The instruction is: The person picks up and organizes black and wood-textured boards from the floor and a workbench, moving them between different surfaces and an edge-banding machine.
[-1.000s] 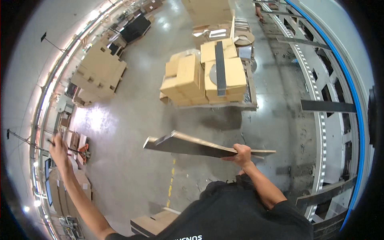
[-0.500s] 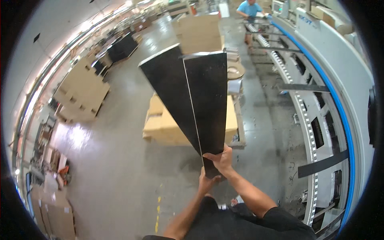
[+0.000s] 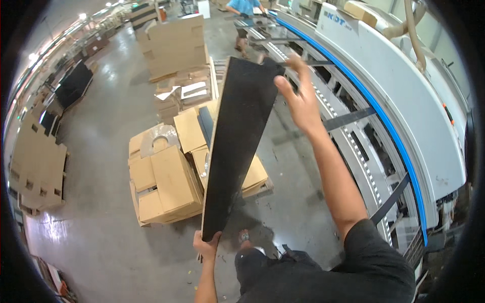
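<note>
A long black board [image 3: 240,116] with a pale edge slants up and away in front of me. My left hand [image 3: 206,246] is closed around its near end, the thumb lying on the black face. Beside the board's far right corner is my right hand [image 3: 303,103], its thumb and fingers spread apart. The thumb tip comes close to the board's edge, and I cannot tell if it touches. Whether a second board lies under this one is hidden.
Cardboard boxes [image 3: 169,182] sit on the floor beyond the board, with stacked brown panels [image 3: 174,40] behind. Along the right runs a long machine [image 3: 394,96] with a blue strip and black support bars [image 3: 348,118]. A person in a blue shirt [image 3: 246,7] stands at its far end.
Two fanned black boards now show as a single black face. My right hand has gone from the near end to the far end and opened. The view has swung right.
</note>
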The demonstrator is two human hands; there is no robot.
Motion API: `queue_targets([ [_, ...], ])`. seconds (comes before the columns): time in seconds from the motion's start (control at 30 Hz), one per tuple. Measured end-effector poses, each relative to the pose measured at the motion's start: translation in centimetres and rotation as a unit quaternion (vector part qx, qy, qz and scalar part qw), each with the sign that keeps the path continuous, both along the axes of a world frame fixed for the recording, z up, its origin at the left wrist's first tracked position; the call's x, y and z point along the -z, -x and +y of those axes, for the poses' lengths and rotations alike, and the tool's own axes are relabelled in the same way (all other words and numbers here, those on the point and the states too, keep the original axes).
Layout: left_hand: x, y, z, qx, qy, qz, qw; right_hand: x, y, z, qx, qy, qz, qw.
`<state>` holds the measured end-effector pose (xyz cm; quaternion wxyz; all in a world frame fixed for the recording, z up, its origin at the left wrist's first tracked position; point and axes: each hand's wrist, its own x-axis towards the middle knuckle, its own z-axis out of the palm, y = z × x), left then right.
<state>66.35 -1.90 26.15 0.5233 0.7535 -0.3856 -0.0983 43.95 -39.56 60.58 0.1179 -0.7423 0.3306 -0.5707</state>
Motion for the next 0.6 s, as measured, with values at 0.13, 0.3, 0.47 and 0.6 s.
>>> queue_targets([
  [0.13, 2.0, -4.2, 2.4, 0.002, -0.060, -0.055, 0.997, 4.2, -3.3, -4.0, -0.004, 0.001, 0.131, 0.991],
  [0.3, 3.7, -5.4, 5.1, 0.045, -0.161, -0.119, 0.979, 12.4, -3.1, -5.8, -0.115, -0.316, 0.090, 0.937],
  [0.47, 3.3, -4.4, 8.3, 0.089, -0.282, -0.101, 0.950, 16.6, 0.8, -3.8, -0.001, -0.405, 0.198, 0.893],
  [0.6, 2.6, -2.4, 9.5, 0.162, -0.320, -0.167, 0.918, 19.6, 4.6, -2.1, 0.043, -0.431, 0.256, 0.864],
])
